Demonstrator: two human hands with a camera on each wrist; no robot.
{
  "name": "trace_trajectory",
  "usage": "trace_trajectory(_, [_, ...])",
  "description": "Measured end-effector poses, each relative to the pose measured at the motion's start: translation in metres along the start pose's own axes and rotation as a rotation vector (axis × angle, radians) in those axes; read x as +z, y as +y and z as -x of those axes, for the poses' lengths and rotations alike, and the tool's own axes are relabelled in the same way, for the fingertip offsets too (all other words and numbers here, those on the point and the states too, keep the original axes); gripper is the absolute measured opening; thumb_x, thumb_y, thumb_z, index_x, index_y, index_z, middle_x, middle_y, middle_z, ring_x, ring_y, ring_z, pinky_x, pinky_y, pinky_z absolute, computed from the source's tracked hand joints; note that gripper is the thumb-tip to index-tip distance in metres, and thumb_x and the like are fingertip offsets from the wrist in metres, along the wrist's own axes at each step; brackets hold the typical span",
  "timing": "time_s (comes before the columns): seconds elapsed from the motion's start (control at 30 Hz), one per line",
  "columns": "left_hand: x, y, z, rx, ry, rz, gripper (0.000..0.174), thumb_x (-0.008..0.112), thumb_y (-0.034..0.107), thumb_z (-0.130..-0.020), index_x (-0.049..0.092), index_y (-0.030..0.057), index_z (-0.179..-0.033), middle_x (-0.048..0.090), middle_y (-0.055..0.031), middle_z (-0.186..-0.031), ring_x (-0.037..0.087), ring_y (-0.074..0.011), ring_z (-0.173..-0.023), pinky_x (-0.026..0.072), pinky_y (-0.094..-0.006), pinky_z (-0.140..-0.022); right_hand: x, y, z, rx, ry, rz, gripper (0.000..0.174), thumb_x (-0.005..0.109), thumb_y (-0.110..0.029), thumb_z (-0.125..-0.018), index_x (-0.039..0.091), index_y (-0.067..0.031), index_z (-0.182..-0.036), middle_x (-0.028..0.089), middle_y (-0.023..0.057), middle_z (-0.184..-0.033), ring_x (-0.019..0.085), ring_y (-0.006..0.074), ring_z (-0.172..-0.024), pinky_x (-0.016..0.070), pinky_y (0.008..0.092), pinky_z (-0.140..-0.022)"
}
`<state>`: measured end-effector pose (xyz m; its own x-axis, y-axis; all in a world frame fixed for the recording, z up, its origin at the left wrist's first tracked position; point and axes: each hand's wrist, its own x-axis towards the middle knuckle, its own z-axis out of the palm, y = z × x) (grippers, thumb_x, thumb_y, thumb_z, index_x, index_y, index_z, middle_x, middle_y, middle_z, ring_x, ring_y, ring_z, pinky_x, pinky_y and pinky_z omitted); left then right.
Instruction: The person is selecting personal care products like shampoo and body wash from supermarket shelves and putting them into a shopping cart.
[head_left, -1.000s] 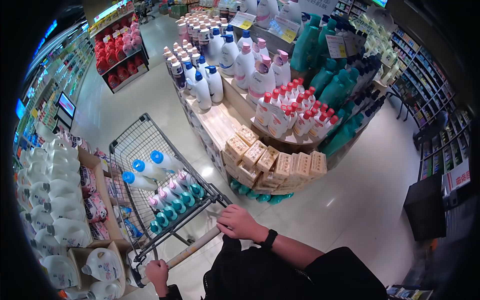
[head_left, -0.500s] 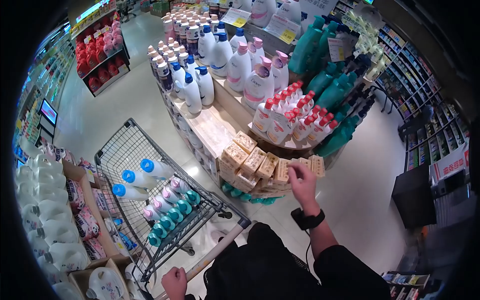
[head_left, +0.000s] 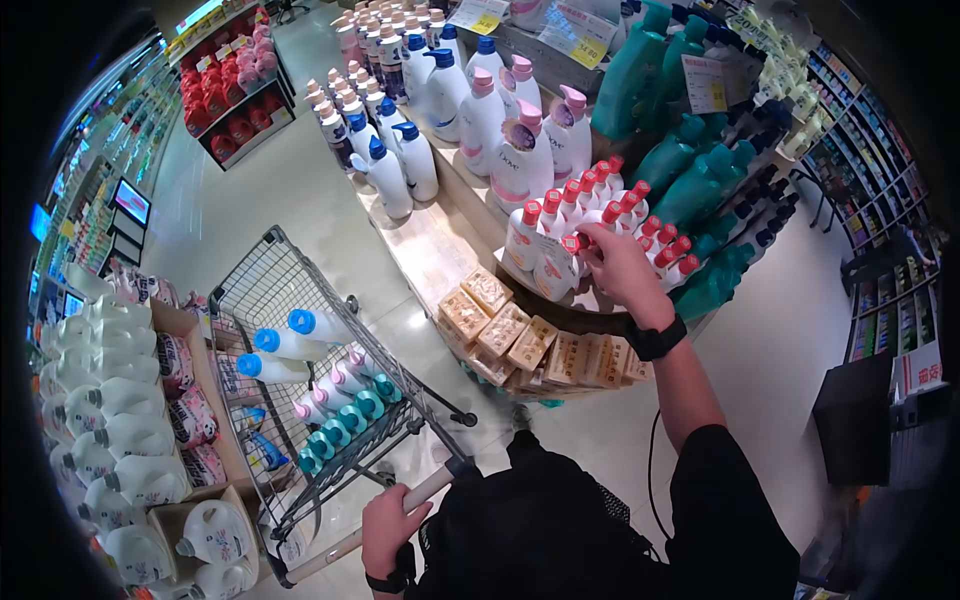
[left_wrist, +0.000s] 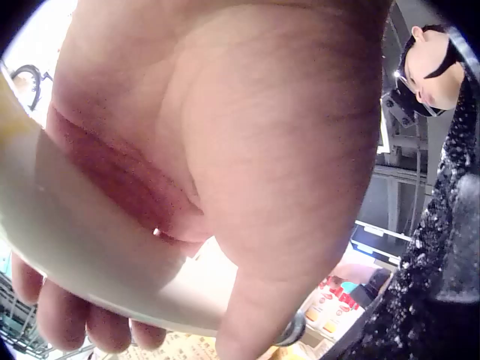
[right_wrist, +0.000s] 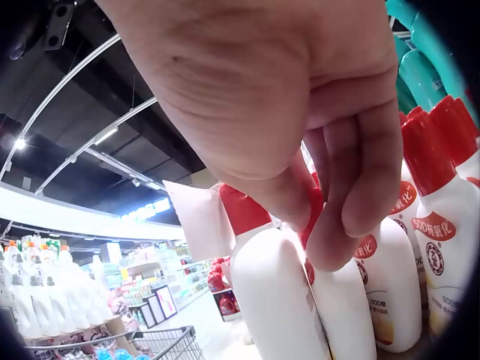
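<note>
My left hand (head_left: pixel 388 525) grips the pale handle (left_wrist: pixel 112 240) of a wire shopping cart (head_left: pixel 277 232), fingers curled round it. At the display stand, my right hand (head_left: pixel 630 268) reaches over the front row of white bottles with red caps (head_left: pixel 552 270). Thumb and fingertips (right_wrist: pixel 330 251) pinch the red cap of one white bottle (right_wrist: pixel 341 307), which stands among the others. A paper sign (right_wrist: pixel 199 217) is beside that hand. In the cart lie white bottles with blue caps (head_left: pixel 290 345), pink-topped pump bottles (head_left: pixel 345 375) and teal-topped bottles (head_left: pixel 350 420).
Stacked tan wrapped packs (head_left: pixel 530 342) line the stand's front corner. White pump bottles (head_left: pixel 522 160) and green bottles (head_left: pixel 690 170) stand behind. Large white jugs (head_left: pixel 125 440) fill a shelf left of the cart. A black box-shaped unit (head_left: pixel 850 425) is at the right.
My right hand has left the cart handle, passed over the tan packs and come to the red-capped bottles, where it now pinches a cap. The left hand is still at the handle.
</note>
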<state>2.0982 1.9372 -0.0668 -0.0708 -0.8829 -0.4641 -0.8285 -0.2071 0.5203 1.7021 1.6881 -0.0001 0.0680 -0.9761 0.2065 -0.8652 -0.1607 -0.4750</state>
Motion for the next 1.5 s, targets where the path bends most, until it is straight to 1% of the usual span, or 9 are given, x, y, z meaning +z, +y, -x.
trace_trajectory(0.23, [0.006,0.092,-0.029,0.333,0.217,0.074,0.044,0.076,0.020,-0.078,0.057,0.0028,-0.113,0.058,-0.0155,-0.110,0.054,-0.0360,-0.103,0.0460,-0.0433,-0.088,-0.011,0.004,0.001,-0.143,0.009,-0.092,0.016,0.064,-0.009,-0.088,0.059,-0.0045,-0.102,0.066,0.0208,-0.083,0.063,0.0412,-0.077,0.0494,0.0477,-0.067])
trace_trajectory(0.57, [0.001,0.144,-0.047,0.416,0.387,0.118,0.039,0.075,0.014,-0.077,0.058,0.0017,-0.111,0.060,-0.0158,-0.111,0.056,-0.0356,-0.108,0.0452,-0.0420,-0.095,-0.080,-0.019,0.037,-0.133,0.117,-0.233,0.021,0.064,-0.009,-0.087,0.063,-0.0022,-0.107,0.065,0.0163,-0.073,0.064,0.0278,-0.064,0.0470,0.0359,-0.060])
trace_trajectory(0.67, [-0.010,0.179,-0.050,0.550,0.270,0.303,0.040,0.075,0.009,-0.077,0.059,0.0024,-0.113,0.064,-0.0138,-0.110,0.062,-0.0295,-0.107,0.0468,-0.0371,-0.094,-0.111,-0.016,0.054,-0.178,-0.114,-0.387,0.023,0.063,-0.013,-0.092,0.061,0.0006,-0.110,0.059,0.0068,-0.071,0.053,0.0084,-0.060,0.0396,0.0235,-0.056])
trace_trajectory(0.8, [-0.019,0.230,-0.050,0.576,-0.052,0.779,0.046,0.075,0.012,-0.082,0.055,0.0015,-0.123,0.065,-0.0135,-0.114,0.062,-0.0235,-0.110,0.0487,-0.0345,-0.094,-0.127,-0.024,0.064,-0.100,-0.459,-0.991,0.026,0.059,-0.020,-0.098,0.058,-0.0015,-0.115,0.060,-0.0009,-0.089,0.048,0.0032,-0.057,0.0358,0.0191,-0.053])
trace_trajectory(0.87, [-0.022,0.235,-0.043,0.460,-0.457,1.153,0.050,0.073,0.013,-0.087,0.051,0.0004,-0.131,0.064,-0.0107,-0.120,0.061,-0.0155,-0.113,0.0490,-0.0316,-0.096,-0.124,-0.030,0.072,-0.041,-0.494,-1.112,0.026,0.059,-0.022,-0.098,0.058,-0.0015,-0.115,0.058,-0.0018,-0.085,0.045,0.0014,-0.056,0.0331,0.0185,-0.050])
trace_trajectory(0.97, [-0.029,0.234,-0.035,0.368,-0.665,1.257,0.052,0.071,0.012,-0.090,0.049,-0.0023,-0.134,0.064,-0.0093,-0.121,0.062,-0.0134,-0.109,0.0490,-0.0288,-0.096,-0.102,-0.037,0.084,-0.001,-0.463,-1.231,0.029,0.057,-0.026,-0.100,0.057,-0.0016,-0.115,0.053,-0.0049,-0.075,0.036,-0.0021,-0.052,0.0249,0.0174,-0.044])
trace_trajectory(1.2, [-0.034,0.232,-0.015,0.318,-0.710,1.263,0.053,0.070,0.008,-0.090,0.047,-0.0036,-0.136,0.064,-0.0091,-0.121,0.063,-0.0121,-0.109,0.0491,-0.0272,-0.096,-0.063,-0.038,0.095,0.080,-0.403,-1.562,0.036,0.058,-0.034,-0.099,0.057,-0.0003,-0.114,0.052,-0.0064,-0.072,0.036,-0.0029,-0.052,0.0242,0.0158,-0.044])
trace_trajectory(1.43, [-0.030,0.238,-0.002,0.291,-0.579,1.233,0.054,0.071,0.008,-0.089,0.047,-0.0016,-0.136,0.063,-0.0093,-0.122,0.062,-0.0135,-0.112,0.0481,-0.0288,-0.098,-0.051,-0.047,0.094,0.013,-0.379,-1.673,0.042,0.065,-0.036,-0.095,0.057,0.0013,-0.111,0.057,-0.0036,-0.074,0.046,-0.0011,-0.054,0.0312,0.0143,-0.045])
trace_trajectory(1.5, [-0.026,0.237,0.000,0.417,-0.205,1.090,0.059,0.076,0.012,-0.085,0.048,-0.0001,-0.135,0.064,-0.0100,-0.121,0.062,-0.0159,-0.111,0.0479,-0.0307,-0.097,-0.047,-0.058,0.093,0.008,-0.317,-1.704,0.039,0.066,-0.033,-0.094,0.057,0.0012,-0.109,0.059,-0.0023,-0.076,0.048,-0.0007,-0.054,0.0322,0.0146,-0.044])
